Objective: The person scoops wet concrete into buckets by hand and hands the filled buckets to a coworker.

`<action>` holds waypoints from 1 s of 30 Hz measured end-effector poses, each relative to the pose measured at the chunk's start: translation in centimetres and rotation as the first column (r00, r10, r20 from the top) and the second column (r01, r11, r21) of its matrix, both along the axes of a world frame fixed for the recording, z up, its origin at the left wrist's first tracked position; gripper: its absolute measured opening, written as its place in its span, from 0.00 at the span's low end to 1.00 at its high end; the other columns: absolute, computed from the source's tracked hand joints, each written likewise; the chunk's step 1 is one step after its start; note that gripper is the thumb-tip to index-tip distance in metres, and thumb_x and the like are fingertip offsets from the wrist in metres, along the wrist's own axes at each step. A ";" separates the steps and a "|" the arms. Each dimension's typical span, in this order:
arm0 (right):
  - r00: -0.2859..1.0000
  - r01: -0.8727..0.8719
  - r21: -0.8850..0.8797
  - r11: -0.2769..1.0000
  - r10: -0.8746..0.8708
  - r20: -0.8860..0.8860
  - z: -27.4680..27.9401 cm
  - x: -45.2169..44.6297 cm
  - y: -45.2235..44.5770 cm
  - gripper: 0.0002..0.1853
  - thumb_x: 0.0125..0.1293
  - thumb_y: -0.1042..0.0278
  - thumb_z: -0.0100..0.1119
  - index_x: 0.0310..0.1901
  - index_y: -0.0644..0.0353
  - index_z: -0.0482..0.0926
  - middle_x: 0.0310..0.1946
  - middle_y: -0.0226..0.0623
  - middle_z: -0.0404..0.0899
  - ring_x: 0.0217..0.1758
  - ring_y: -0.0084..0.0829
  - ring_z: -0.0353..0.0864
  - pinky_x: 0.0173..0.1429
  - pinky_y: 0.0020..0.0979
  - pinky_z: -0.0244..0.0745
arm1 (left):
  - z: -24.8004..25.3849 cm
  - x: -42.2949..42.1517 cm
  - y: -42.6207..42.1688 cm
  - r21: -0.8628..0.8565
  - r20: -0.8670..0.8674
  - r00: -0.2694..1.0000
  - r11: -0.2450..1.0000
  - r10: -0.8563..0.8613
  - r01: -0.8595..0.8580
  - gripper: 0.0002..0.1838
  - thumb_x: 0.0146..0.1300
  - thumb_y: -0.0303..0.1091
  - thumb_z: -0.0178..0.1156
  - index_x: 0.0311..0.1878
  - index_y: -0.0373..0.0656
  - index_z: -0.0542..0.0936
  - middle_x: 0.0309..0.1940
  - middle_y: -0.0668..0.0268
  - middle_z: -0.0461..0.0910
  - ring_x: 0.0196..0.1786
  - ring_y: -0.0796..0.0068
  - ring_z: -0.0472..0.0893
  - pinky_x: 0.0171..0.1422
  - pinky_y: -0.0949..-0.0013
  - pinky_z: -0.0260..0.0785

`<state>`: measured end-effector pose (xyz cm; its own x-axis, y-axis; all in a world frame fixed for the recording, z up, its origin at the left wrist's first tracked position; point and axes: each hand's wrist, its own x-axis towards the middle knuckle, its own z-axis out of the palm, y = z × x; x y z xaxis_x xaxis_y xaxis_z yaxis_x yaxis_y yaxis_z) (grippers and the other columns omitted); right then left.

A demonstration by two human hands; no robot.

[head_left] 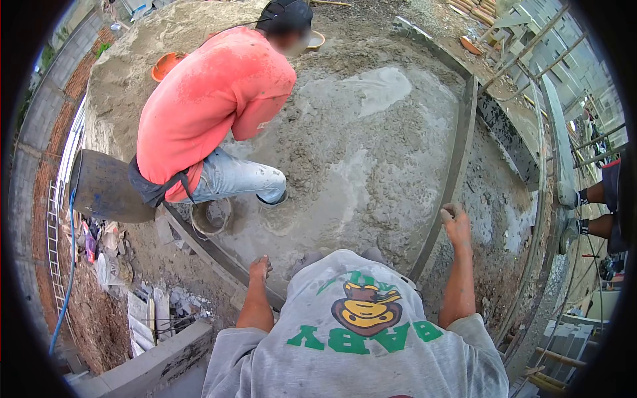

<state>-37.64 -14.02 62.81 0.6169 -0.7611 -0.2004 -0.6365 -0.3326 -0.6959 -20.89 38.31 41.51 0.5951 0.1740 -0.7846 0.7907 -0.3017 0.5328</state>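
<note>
My left hand (261, 267) hangs low over the near left edge of a wide bed of wet grey cement mix (371, 172). Its fingers are curled together, and no object shows in them. My right hand (456, 224) is raised beside the right border board (458, 156), fingers loosely bent and apart, holding nothing visible. Between my arms is my grey shirt (371, 351) with a cartoon print. Ahead to the left, a co-worker in a wet coral shirt (212, 99) bends over the mix; that person's hands are hidden. A dirty bucket (212, 215) stands by the co-worker's leg.
A dark drum (109, 187) and a blue hose (63, 298) are at left. Behind the co-worker rises a sand pile (119, 86) with an orange basin (167, 65). Another person's legs (594, 209) show at far right, near poles and boards. A concrete ledge (146, 365) lies lower left.
</note>
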 end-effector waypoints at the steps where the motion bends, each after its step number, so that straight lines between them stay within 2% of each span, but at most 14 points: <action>1: 1.000 0.010 0.005 1.000 -0.010 0.013 -0.8 -0.3 -0.3 0.18 0.58 0.62 0.57 0.47 0.63 0.75 0.40 0.46 0.79 0.44 0.38 0.79 0.47 0.37 0.73 | 0.0 0.0 0.1 0.003 -0.001 1.000 1.000 -0.005 0.005 0.20 0.61 0.47 0.56 0.46 0.40 0.76 0.28 0.66 0.77 0.26 0.75 0.77 0.20 0.75 0.59; 2: 0.999 0.021 0.012 1.000 -0.021 0.026 -1.5 -0.5 -0.5 0.18 0.58 0.62 0.57 0.47 0.63 0.75 0.40 0.46 0.79 0.44 0.38 0.79 0.46 0.37 0.73 | 0.1 0.2 0.3 0.006 -0.001 1.000 1.000 -0.012 0.012 0.20 0.61 0.47 0.56 0.46 0.40 0.76 0.29 0.66 0.77 0.26 0.74 0.78 0.20 0.74 0.59; 3: 0.999 0.013 -0.024 1.000 -0.013 0.029 -2.1 -0.6 -0.7 0.17 0.58 0.63 0.57 0.46 0.64 0.75 0.38 0.43 0.79 0.41 0.34 0.79 0.43 0.35 0.73 | 0.2 0.4 0.4 0.008 0.002 1.000 1.000 -0.022 0.022 0.20 0.61 0.47 0.56 0.47 0.40 0.76 0.29 0.66 0.77 0.26 0.74 0.78 0.20 0.74 0.59; 5: 0.999 0.001 -0.095 0.996 0.002 0.034 -3.2 -1.0 -1.0 0.15 0.58 0.66 0.57 0.44 0.65 0.76 0.34 0.38 0.79 0.34 0.26 0.78 0.37 0.29 0.72 | 0.0 0.7 0.8 0.031 -0.017 0.997 0.997 -0.076 0.076 0.20 0.60 0.50 0.55 0.46 0.45 0.76 0.33 0.67 0.78 0.32 0.74 0.79 0.30 0.69 0.63; 6: 1.000 0.006 -0.058 0.998 -0.005 0.018 -2.9 -0.9 -0.7 0.15 0.58 0.65 0.57 0.44 0.65 0.76 0.35 0.41 0.79 0.37 0.31 0.78 0.40 0.32 0.73 | 0.1 0.7 1.0 0.043 -0.029 0.994 0.994 -0.101 0.102 0.20 0.59 0.51 0.54 0.46 0.47 0.76 0.35 0.68 0.79 0.35 0.74 0.79 0.35 0.67 0.64; 8: 1.000 0.018 0.014 1.000 -0.018 -0.013 -2.2 -0.1 -0.1 0.17 0.56 0.63 0.58 0.45 0.64 0.76 0.39 0.46 0.80 0.44 0.39 0.80 0.47 0.37 0.73 | 0.2 0.6 0.8 0.039 0.014 0.999 0.998 -0.046 0.045 0.19 0.60 0.48 0.56 0.45 0.43 0.77 0.27 0.69 0.76 0.25 0.77 0.75 0.23 0.73 0.59; 9: 1.000 -0.001 0.005 1.000 0.001 -0.003 -2.6 0.1 0.0 0.17 0.56 0.63 0.58 0.45 0.64 0.76 0.39 0.46 0.80 0.44 0.39 0.80 0.47 0.37 0.73 | 0.3 0.7 0.6 0.035 0.035 0.999 0.999 -0.025 0.024 0.19 0.61 0.47 0.57 0.44 0.40 0.77 0.23 0.69 0.75 0.21 0.79 0.74 0.18 0.76 0.56; 15: 0.999 -0.017 -0.007 1.000 0.017 -0.029 -3.0 0.4 1.1 0.18 0.56 0.60 0.58 0.44 0.64 0.77 0.39 0.49 0.80 0.44 0.42 0.80 0.48 0.35 0.73 | 2.6 0.5 0.1 -0.003 0.098 0.994 0.998 0.056 -0.056 0.14 0.60 0.45 0.59 0.38 0.43 0.77 0.21 0.72 0.73 0.19 0.83 0.72 0.16 0.79 0.53; 18: 1.000 -0.007 -0.036 0.999 0.006 -0.023 -4.0 -0.1 1.3 0.16 0.56 0.63 0.57 0.42 0.65 0.76 0.35 0.44 0.80 0.37 0.34 0.79 0.43 0.33 0.72 | 4.0 0.9 -0.1 -0.042 0.182 0.982 0.998 0.052 -0.045 0.15 0.59 0.45 0.59 0.39 0.44 0.77 0.22 0.73 0.72 0.21 0.82 0.72 0.21 0.79 0.57; 20: 0.998 -0.011 -0.064 0.998 0.007 -0.065 -4.4 -0.3 1.4 0.16 0.56 0.62 0.57 0.42 0.64 0.77 0.35 0.45 0.80 0.38 0.36 0.80 0.44 0.34 0.72 | 5.3 2.0 -0.6 -0.125 0.224 0.974 0.992 0.041 -0.012 0.18 0.57 0.50 0.59 0.42 0.46 0.78 0.27 0.71 0.74 0.27 0.79 0.74 0.29 0.74 0.62; 21: 0.996 -0.019 -0.078 0.997 0.012 -0.087 -4.6 -0.4 1.5 0.16 0.56 0.62 0.57 0.42 0.64 0.77 0.35 0.45 0.80 0.39 0.36 0.80 0.44 0.34 0.72 | 6.4 2.7 -1.1 -0.166 0.244 0.969 0.986 0.041 0.000 0.20 0.56 0.52 0.58 0.44 0.47 0.78 0.30 0.70 0.75 0.30 0.78 0.75 0.33 0.72 0.65; 24: 0.991 -0.052 -0.023 0.998 0.049 -0.123 -5.1 -0.4 1.8 0.17 0.56 0.61 0.57 0.43 0.65 0.76 0.36 0.47 0.80 0.40 0.39 0.79 0.45 0.35 0.72 | 13.8 5.0 -4.7 -0.299 0.377 0.924 0.953 0.067 0.053 0.21 0.58 0.53 0.58 0.43 0.44 0.78 0.25 0.71 0.70 0.25 0.79 0.70 0.33 0.75 0.64; 27: 0.981 -0.087 -0.022 0.996 0.081 -0.176 -4.4 0.4 2.3 0.18 0.56 0.60 0.57 0.43 0.64 0.76 0.37 0.47 0.80 0.41 0.39 0.79 0.46 0.35 0.71 | 20.9 7.3 -7.6 -0.417 0.577 0.813 0.884 0.079 0.210 0.21 0.61 0.50 0.56 0.44 0.40 0.77 0.21 0.73 0.68 0.22 0.83 0.67 0.31 0.76 0.64; 30: 0.974 -0.091 0.015 0.996 0.092 -0.206 -4.6 1.0 2.2 0.20 0.55 0.58 0.58 0.46 0.63 0.77 0.41 0.49 0.79 0.45 0.44 0.79 0.49 0.38 0.72 | 26.6 8.1 -9.3 -0.621 0.648 0.735 0.697 0.200 0.359 0.23 0.61 0.50 0.55 0.46 0.38 0.75 0.19 0.73 0.65 0.21 0.83 0.65 0.30 0.76 0.63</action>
<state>-36.68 -11.80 58.20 0.6291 -0.7019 -0.3341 -0.7332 -0.3930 -0.5549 -12.74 29.04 68.14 0.9514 -0.3003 -0.0679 0.1661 0.3147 0.9346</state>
